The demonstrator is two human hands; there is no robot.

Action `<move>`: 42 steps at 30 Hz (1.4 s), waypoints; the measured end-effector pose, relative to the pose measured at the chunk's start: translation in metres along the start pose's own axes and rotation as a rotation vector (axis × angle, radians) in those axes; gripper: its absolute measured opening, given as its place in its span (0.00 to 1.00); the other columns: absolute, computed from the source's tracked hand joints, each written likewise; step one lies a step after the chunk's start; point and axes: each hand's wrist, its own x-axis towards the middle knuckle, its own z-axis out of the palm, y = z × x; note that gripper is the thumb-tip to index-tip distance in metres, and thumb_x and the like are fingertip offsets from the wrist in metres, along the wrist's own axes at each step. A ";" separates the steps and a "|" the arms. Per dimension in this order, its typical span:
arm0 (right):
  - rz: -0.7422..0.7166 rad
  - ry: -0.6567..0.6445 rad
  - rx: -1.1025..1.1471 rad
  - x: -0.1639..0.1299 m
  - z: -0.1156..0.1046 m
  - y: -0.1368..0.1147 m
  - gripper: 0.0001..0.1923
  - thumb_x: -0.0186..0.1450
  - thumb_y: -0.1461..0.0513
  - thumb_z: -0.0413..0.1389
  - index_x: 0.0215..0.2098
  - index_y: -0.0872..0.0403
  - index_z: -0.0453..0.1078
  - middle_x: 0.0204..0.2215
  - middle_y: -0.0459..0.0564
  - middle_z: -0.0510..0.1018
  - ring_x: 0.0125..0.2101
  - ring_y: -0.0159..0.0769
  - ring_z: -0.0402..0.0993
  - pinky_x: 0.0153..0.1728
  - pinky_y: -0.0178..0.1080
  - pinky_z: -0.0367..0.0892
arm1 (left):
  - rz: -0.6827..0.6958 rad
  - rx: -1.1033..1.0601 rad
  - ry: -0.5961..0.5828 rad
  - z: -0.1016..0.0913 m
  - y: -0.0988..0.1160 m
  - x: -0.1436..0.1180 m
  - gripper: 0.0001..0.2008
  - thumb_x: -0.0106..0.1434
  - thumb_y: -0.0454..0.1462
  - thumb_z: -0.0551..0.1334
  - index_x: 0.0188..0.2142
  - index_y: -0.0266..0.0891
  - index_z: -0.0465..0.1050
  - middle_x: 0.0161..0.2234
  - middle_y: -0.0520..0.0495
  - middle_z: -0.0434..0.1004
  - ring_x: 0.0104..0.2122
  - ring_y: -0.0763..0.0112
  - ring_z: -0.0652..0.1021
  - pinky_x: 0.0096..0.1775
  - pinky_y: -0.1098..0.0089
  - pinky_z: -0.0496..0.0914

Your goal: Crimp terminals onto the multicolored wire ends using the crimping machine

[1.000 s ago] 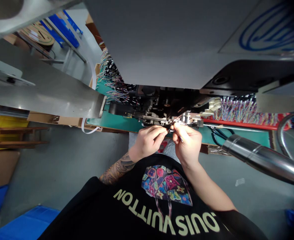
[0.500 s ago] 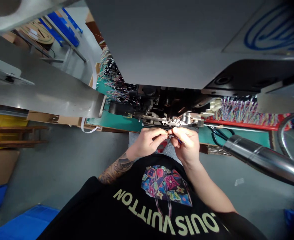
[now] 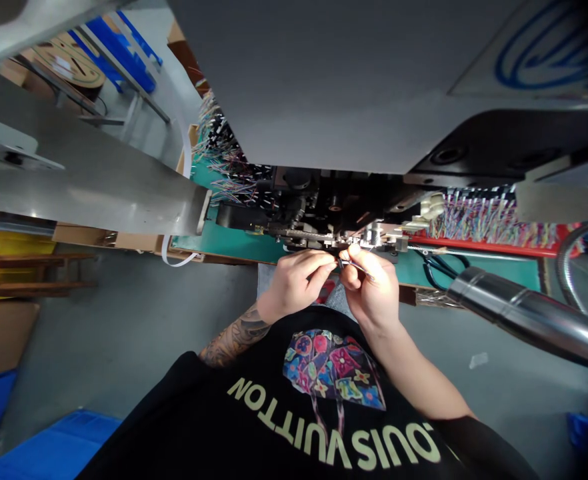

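Observation:
My left hand (image 3: 297, 283) is closed, thumb and index finger pinched together at a small dark piece (image 3: 341, 263) too small to make out. Facing it, my right hand (image 3: 374, 287) is closed with its fingers around thin wires (image 3: 358, 267) that run to that dark piece. The two sets of fingertips nearly meet. Just beyond them is the metal working head (image 3: 344, 238) of a machine, close to the fingertips. Part of what lies between the fingers is hidden.
The grey machine housing (image 3: 319, 87) hangs over the hands. Bundles of coloured wires lie on the green table (image 3: 254, 247) at left and in a red tray (image 3: 499, 247) at right. A metal lamp arm (image 3: 519, 307) reaches in from the right; black-handled scissors (image 3: 437, 270) lie nearby.
Both hands have moved slightly up toward the machine's working head. The right fingers have shifted, and more of the thin wires shows along them.

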 end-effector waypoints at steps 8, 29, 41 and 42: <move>0.034 -0.039 0.023 0.001 0.001 -0.002 0.19 0.63 0.47 0.74 0.30 0.54 0.81 0.13 0.37 0.60 0.17 0.24 0.45 0.20 0.36 0.46 | -0.020 0.009 -0.001 0.001 0.002 0.001 0.07 0.82 0.32 0.65 0.48 0.39 0.84 0.44 0.45 0.93 0.43 0.65 0.92 0.49 0.65 0.88; -0.106 -0.055 -0.162 -0.005 -0.013 0.002 0.18 0.61 0.52 0.77 0.23 0.52 0.80 0.15 0.42 0.71 0.17 0.27 0.56 0.22 0.37 0.53 | -0.144 -0.188 -0.262 -0.017 -0.002 0.007 0.10 0.83 0.34 0.64 0.43 0.38 0.84 0.37 0.47 0.91 0.34 0.69 0.88 0.39 0.69 0.82; -0.183 0.030 -0.201 0.003 -0.009 0.002 0.22 0.68 0.52 0.74 0.22 0.49 0.74 0.15 0.42 0.64 0.19 0.30 0.54 0.24 0.42 0.51 | -0.119 -0.053 -0.141 -0.005 0.002 0.004 0.08 0.82 0.35 0.64 0.47 0.38 0.84 0.38 0.45 0.91 0.37 0.67 0.90 0.42 0.69 0.84; -0.181 0.035 -0.195 0.003 -0.009 0.002 0.22 0.68 0.52 0.74 0.22 0.49 0.74 0.15 0.42 0.64 0.19 0.30 0.53 0.24 0.42 0.51 | -0.124 -0.043 -0.139 -0.006 0.002 0.004 0.08 0.82 0.35 0.64 0.47 0.38 0.84 0.38 0.45 0.91 0.36 0.67 0.90 0.42 0.69 0.84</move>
